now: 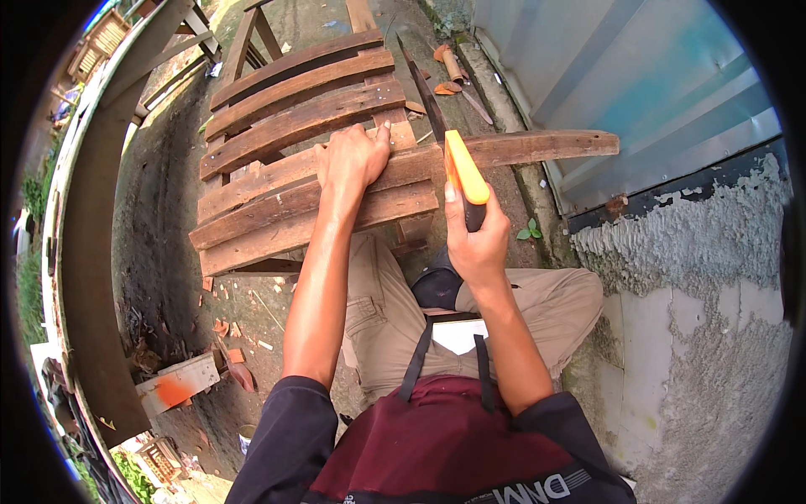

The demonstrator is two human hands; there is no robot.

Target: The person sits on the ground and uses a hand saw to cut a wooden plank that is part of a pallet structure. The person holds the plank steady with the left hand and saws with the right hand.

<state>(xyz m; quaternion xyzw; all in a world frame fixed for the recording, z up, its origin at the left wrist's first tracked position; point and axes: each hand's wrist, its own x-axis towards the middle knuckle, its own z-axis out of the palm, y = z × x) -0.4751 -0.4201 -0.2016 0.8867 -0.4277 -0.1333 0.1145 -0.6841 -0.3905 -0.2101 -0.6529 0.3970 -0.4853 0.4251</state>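
the right hand [478,238] holds a saw [464,170] at a long plank [546,148] across a slatted wooden frame [294,126], upper centre; the left hand [353,158] rests there, grip unclear. concrete ground [159,210] spreads left, a metal wall [638,84] upper right.

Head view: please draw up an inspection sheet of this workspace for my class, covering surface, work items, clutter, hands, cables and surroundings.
Surface: slatted wooden frame above a dirty floor.
Work items: yellow-handled handsaw at a long board, which overhangs the frame on the right.
Clutter: orange-marked plank, scattered fragments.
Hands: left hand on the wood; right hand grips the handsaw.
Cables: nothing seen.
Surroundings: ribbed metal sheet, rough wall.
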